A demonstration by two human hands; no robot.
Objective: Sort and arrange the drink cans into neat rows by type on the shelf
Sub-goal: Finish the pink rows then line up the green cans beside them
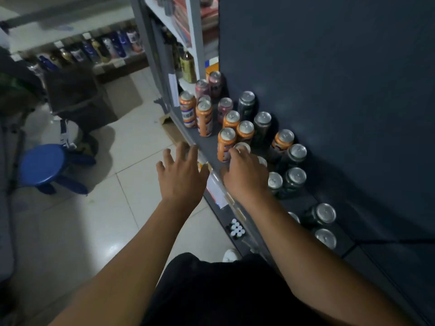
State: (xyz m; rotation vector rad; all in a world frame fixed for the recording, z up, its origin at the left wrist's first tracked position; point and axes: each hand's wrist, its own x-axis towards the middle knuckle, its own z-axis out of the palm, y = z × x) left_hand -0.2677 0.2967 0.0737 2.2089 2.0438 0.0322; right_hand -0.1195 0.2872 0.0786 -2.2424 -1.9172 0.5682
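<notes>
Sorting is judged partly done. On the shelf (208, 142), orange cans (226, 144) cluster toward the front edge, pink cans (224, 108) stand at the far end, and dark cans (293, 182) run along the back wall. The rows are ragged: a stray orange can (282, 142) stands among the dark ones, and spacing is uneven. The left hand (182, 177) hovers off the shelf edge, fingers spread, holding nothing. The right hand (244, 172) lies over a silver-topped can (242, 146) beside the orange group; a firm grip cannot be confirmed. Most of the straightening is left.
</notes>
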